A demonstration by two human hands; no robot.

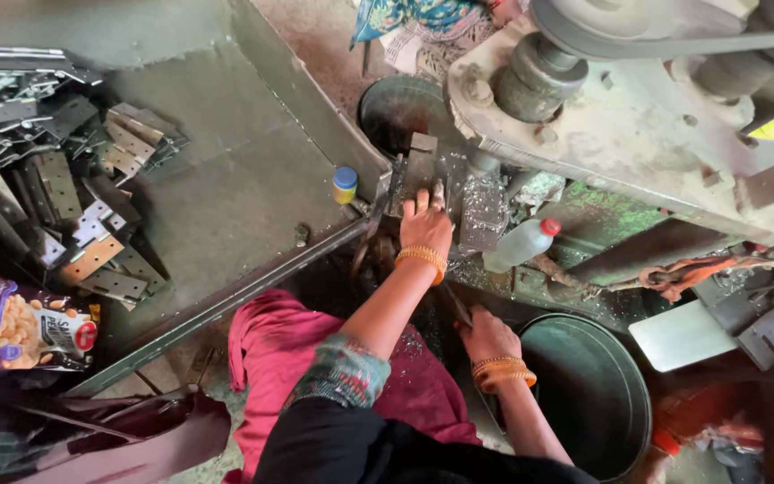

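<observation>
My left hand [424,221] reaches forward onto a flat grey metal plate [420,168] that stands at the press machine's [638,134] work area; the fingers rest on its lower edge. My right hand [488,334] is lower and nearer to me, closed around a thin dark bar [455,306] beside the rim of a round metal basin [615,358]. Both wrists wear orange bangles. Metal shavings lie around the block [483,211] right of the plate.
A pile of metal hinge plates [64,197] lies on a sloping metal tray [244,179] at left, with a snack packet [33,327] below. A small blue-lidded jar [345,184], a red-capped plastic bottle [520,244] and a dark round pan [400,108] stand near the machine.
</observation>
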